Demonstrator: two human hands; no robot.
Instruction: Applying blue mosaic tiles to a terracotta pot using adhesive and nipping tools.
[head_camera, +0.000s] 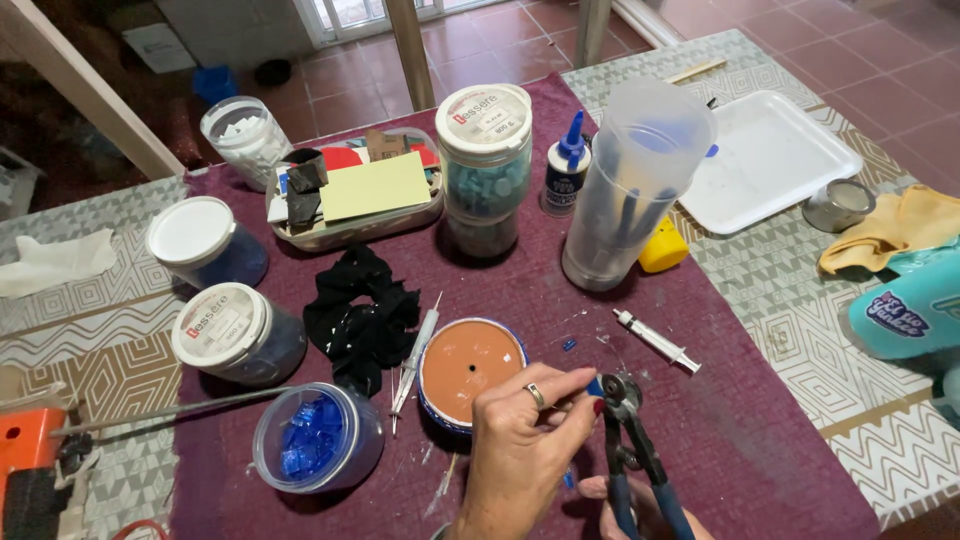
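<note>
From the head view we see our left hand (525, 440) pinching a small blue tile piece (596, 386) between thumb and fingertips, feeding it into the wheels of the tile nippers (628, 440), just right of the upturned terracotta pot (468, 368). Our right hand (640, 505) is closed around the nippers' blue handles at the lower edge of the frame, mostly cut off. We judge the main risk to be a bad bite: the piece is small and our fingertips sit right at the wheels, so a squeeze could nip a finger or send shards flying across the maroon cloth (750, 440). A fragment could also land among the syringe (657, 340) right of the pot. The tile piece looks glossy, deep blue and tiny, largely hidden by our fingers; its shape we cannot tell. Similar blue chips fill the open clear jar (318, 438) left of the pot.
</note>
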